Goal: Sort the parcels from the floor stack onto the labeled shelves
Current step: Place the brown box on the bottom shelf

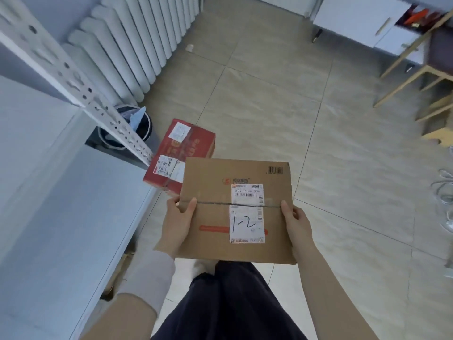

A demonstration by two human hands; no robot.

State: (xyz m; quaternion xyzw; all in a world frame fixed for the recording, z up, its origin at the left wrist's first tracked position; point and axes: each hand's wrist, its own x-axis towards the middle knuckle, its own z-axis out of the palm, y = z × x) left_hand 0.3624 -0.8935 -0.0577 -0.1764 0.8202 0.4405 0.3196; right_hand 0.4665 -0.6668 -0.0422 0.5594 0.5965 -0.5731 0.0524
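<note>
Holds a flat brown parcel (208, 217) clear of the floor (343, 143), level and close in front of the body. Grips it at both side edges: with the left hand (177, 224) wrapped round the left edge, thumb on top beside the tape seam, and with the right hand (297, 225) clamped likewise on the right edge. Has the fingers (190, 208) closed firmly on cardboard, with nothing else in either hand; cannot see those underneath. Shows a white label (247, 213) face up, hand-marked "1-2". Beyond it, lying on the floor near its left edge, just beside the foot of the perforated shelf post (73, 74): a red parcel (181, 153), partly hidden behind the brown one.

Risks from here, as a judgement:
- Slipping out of a thumb-and-edge hold if tilted while swinging left towards the shelf (49, 192).
- Knocking a corner against the post on the way in.
- Stumbling over the red parcel so near the feet.
- Landing on the wrong shelf through a hasty reading of that scrawled mark.
</note>
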